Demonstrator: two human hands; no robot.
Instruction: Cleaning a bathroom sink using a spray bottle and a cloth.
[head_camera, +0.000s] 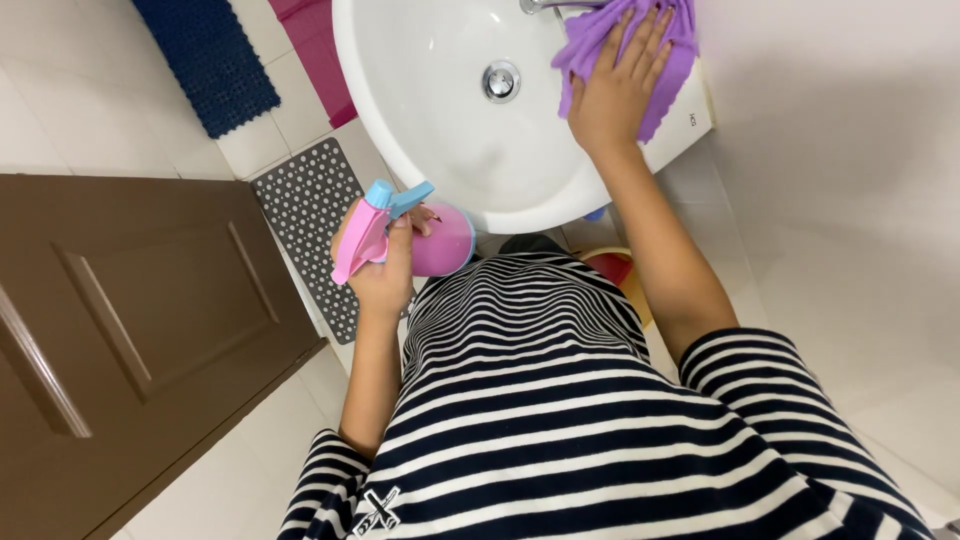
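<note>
Below the head camera, a brown door (130, 330) fills the left side, and a white sink (440, 130) spreads across the top. Beside the door lies a grey dotted mat (305, 200), with a dark blue mat (210, 60) further off. On the sink's rim, the right hand (612, 90) presses flat, fingers spread, on a purple cloth (660, 60). Just below the basin, the left hand (385, 270) is wrapped around a pink spray bottle (440, 240) with a blue nozzle.
</note>
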